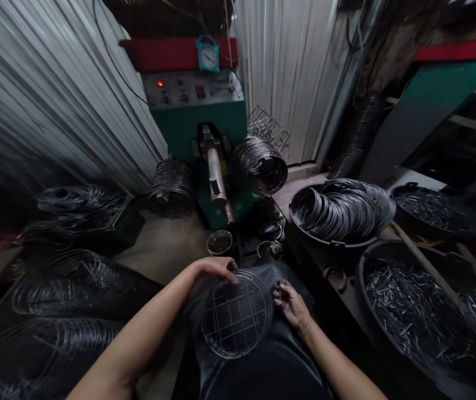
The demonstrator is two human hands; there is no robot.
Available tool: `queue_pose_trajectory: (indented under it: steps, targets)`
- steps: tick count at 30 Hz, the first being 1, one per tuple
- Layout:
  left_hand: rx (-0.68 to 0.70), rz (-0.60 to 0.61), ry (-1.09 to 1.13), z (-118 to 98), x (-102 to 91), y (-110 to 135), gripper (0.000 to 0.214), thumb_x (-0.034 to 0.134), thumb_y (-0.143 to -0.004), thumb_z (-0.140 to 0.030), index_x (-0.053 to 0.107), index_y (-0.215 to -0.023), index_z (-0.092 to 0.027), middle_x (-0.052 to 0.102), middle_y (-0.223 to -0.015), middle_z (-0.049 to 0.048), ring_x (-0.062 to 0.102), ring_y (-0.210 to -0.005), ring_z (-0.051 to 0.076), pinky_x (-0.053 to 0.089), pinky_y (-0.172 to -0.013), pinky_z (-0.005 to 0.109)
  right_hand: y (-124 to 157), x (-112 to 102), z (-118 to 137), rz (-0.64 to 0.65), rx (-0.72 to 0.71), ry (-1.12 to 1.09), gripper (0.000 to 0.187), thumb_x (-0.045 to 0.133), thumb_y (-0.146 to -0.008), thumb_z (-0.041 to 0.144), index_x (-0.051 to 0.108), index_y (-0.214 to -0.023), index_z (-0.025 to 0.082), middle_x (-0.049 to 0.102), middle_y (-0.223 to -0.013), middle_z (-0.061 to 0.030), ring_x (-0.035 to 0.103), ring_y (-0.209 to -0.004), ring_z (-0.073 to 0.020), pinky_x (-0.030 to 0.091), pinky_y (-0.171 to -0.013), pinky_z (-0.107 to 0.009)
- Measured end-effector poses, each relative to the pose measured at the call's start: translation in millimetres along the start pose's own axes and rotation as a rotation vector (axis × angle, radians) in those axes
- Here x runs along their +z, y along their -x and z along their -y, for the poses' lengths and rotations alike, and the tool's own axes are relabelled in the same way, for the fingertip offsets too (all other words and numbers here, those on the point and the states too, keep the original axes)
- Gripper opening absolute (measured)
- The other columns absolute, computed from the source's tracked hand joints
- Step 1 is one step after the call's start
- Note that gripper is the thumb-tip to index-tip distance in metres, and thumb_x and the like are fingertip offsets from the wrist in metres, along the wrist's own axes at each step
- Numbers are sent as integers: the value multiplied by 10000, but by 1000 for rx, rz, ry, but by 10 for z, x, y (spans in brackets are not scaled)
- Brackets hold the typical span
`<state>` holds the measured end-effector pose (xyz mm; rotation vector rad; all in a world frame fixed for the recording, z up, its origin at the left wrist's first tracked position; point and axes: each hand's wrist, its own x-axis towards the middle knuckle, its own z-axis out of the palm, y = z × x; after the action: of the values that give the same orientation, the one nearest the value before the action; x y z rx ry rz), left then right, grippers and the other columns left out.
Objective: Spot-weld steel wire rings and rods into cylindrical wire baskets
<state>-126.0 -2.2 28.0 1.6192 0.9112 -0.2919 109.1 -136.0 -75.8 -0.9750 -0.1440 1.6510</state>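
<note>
Left hand: thumb and fingers pinching the far rim of 1 round wire grid, which is over the dark apron at the lap. Right hand: fingers curled just right of the rim; can't tell if it holds anything. Ahead: 1 green machine with 1 lit red lamp and 1 teal dial. 2 wire coils flank it, one per side. Right: 3 dark tubs, 1 of coiled wire, 2 of short wire pieces.
</note>
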Motion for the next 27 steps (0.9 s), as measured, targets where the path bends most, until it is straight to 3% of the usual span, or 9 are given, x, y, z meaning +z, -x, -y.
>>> queue_pose_trajectory:
  steps: [5,8,11,14,17,19,22,24,27]
  targets:
    - [59,-378,-11,41,317,582,528,792,-448,-431,618,-880,-183,653,-852,22,590,-839,231,462,-681,283,272,-151,-200,63,56,41,214,690,-580,265,620,-767,191,593,-666,2,565,-581,-132,448,-531,-260]
    - [34,-513,-34,42,500,824,582,796,-426,-411,595,-920,-175,652,-907,40,597,-900,252,475,-761,320,340,-135,-182,40,7,126,253,691,-554,316,611,-759,190,588,-641,3,554,-550,-137,415,-481,-246]
    - [64,-651,-131,-82,641,1033,578,777,-452,-370,570,-954,-173,632,-918,41,597,-899,254,484,-792,346,332,-27,-8,-45,-194,274,316,710,-544,380,626,-772,178,587,-612,9,493,-472,-112,344,-420,-217]
    - [172,-921,-339,-270,726,1180,574,750,-479,-301,543,-997,-165,586,-1047,78,557,-1015,275,462,-897,383,272,41,207,-72,-578,594,307,677,-625,430,656,-794,174,641,-695,-25,575,-622,-163,442,-545,-268]
    - [301,-1196,-487,-365,724,1185,566,736,-509,-258,533,-1026,-152,497,-1212,131,447,-1187,300,382,-1021,421,179,-41,296,-52,-844,904,238,624,-682,416,679,-780,207,678,-800,-56,614,-789,-227,476,-713,-350]
    - [338,-1315,-520,-346,671,1106,569,740,-520,-242,531,-1042,-151,471,-1239,141,425,-1209,306,369,-1034,438,123,-137,299,-25,-860,1068,148,620,-668,372,688,-723,253,680,-769,-56,620,-743,-246,473,-684,-372]
    - [350,-1393,-545,-261,556,917,578,757,-515,-249,531,-1040,-162,484,-1225,142,451,-1177,316,383,-1005,458,113,-133,363,34,-805,1268,79,619,-649,280,697,-653,289,677,-724,-74,617,-655,-258,441,-606,-375]
    - [324,-1393,-558,-224,486,782,574,767,-512,-281,534,-1027,-175,506,-1209,140,466,-1157,323,383,-986,468,165,65,490,87,-808,1373,127,586,-686,255,708,-688,287,691,-770,-85,629,-691,-263,435,-624,-374]
    - [273,-1343,-581,-229,412,592,569,763,-521,-319,539,-1024,-175,519,-1212,152,462,-1159,333,361,-979,480,240,597,747,231,-863,1528,177,549,-737,234,697,-816,287,704,-864,-49,638,-794,-239,438,-693,-342]
